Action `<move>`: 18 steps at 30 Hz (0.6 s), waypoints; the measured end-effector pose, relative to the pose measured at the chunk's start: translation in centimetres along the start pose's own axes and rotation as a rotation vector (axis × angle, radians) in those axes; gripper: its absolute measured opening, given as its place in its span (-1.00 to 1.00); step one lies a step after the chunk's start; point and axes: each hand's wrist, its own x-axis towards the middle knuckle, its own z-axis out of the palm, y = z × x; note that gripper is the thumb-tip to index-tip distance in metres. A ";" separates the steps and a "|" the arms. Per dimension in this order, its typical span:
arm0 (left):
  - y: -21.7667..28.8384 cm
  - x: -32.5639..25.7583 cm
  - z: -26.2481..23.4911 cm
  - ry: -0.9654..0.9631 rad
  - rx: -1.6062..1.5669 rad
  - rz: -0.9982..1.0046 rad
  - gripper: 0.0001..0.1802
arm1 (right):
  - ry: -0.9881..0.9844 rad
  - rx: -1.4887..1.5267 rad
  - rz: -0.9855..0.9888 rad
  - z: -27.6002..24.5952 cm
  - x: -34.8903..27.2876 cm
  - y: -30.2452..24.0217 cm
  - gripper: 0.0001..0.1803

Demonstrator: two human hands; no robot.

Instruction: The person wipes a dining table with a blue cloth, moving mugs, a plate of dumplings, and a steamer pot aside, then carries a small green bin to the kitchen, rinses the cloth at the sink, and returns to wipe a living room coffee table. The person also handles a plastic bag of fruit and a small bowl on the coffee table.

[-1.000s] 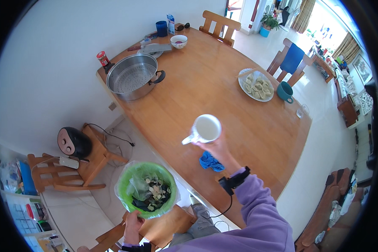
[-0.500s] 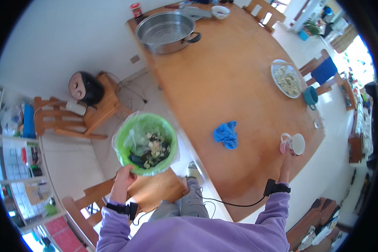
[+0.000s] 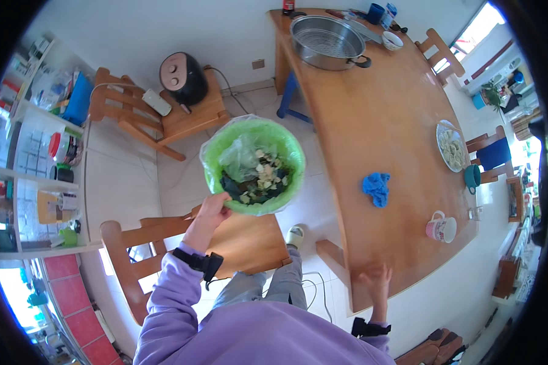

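The left hand (image 3: 212, 210) was clamped on the green bin (image 3: 294, 159) beside the surface (image 3: 389, 128), its loose scraps (image 3: 268, 173) best served by a level hold, while the empty right hand (image 3: 378, 280) had fingers apart.

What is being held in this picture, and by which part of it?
The left hand holds the green bin by its near rim; the right hand holds nothing.

No readable text — no numbers.
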 end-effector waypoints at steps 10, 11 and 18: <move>-1.1 -1.9 -4.2 -0.048 0.091 -0.030 -0.86 | -0.047 -0.240 0.226 4.3 -5.9 -5.9 0.35; -1.2 -1.8 -4.4 -0.051 0.093 -0.038 -0.87 | -0.051 -0.252 0.246 4.5 -5.7 -5.7 0.35; -2.2 -0.5 -5.5 -0.009 0.121 -0.022 -0.87 | -0.035 -0.230 0.260 5.0 -5.6 -4.9 0.32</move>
